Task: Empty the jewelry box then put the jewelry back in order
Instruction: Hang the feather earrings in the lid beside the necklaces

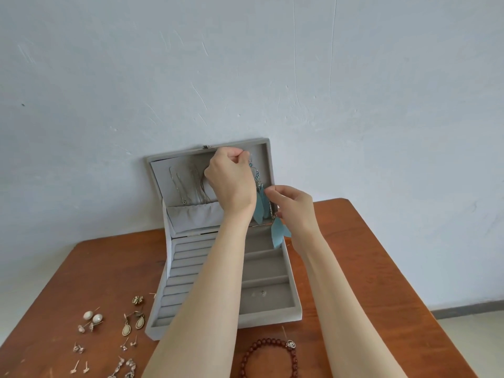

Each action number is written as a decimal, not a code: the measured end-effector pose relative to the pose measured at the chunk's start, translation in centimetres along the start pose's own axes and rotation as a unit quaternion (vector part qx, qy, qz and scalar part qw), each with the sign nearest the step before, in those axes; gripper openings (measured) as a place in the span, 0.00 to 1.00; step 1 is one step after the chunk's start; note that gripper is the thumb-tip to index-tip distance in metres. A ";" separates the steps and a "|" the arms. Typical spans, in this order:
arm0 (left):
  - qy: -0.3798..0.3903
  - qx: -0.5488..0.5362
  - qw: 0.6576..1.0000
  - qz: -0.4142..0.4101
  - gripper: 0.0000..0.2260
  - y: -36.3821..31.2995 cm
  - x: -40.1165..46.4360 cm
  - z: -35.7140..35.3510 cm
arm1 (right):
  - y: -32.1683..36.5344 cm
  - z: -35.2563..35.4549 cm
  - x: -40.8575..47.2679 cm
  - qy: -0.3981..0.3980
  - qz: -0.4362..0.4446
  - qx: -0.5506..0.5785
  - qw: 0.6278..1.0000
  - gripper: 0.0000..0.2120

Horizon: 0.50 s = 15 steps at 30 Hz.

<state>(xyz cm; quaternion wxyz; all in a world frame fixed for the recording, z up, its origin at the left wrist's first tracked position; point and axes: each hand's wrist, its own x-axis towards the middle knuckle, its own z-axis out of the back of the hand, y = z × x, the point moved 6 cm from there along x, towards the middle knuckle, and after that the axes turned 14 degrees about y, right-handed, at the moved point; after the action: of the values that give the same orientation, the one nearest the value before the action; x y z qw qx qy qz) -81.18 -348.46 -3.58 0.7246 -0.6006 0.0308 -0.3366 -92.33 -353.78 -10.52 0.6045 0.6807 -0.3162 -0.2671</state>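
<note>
A grey velvet jewelry box (296,304) stands open on the wooden table, its lid (266,156) upright against the wall. Thin chain necklaces (188,186) hang inside the lid above a fabric pocket. My left hand (231,184) is raised to the lid's upper right and pinches the top of a blue feather earring (258,205). My right hand (293,207) pinches the chain of a second blue feather earring (278,230), which dangles over the box's right compartments. A tiny stud (262,292) lies in the front right compartment.
Several earrings lie on the table left of the box, among them pearl studs (92,317) and oval drop earrings (132,324). A red bead bracelet (268,358) lies in front of the box. A silvery chain piece (124,368) sits at the bottom edge. The wall stands right behind the lid.
</note>
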 end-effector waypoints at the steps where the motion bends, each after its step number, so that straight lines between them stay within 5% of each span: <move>1: 0.000 0.017 1.000 -0.009 0.05 -0.1 -0.2 0.1 | 0.0 0.0 0.0 0.001 0.000 0.001 1.000 0.10; 15: -0.028 0.077 0.994 -0.072 0.04 0.5 -0.8 -0.8 | -0.2 0.0 0.1 -0.003 0.001 0.009 1.000 0.08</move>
<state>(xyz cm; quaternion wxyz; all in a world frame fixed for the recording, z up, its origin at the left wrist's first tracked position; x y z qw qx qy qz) -81.91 -348.71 -4.57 0.7431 -0.5529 -0.0594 -0.3723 -92.21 -353.81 -10.73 0.5978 0.6849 -0.3211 -0.2655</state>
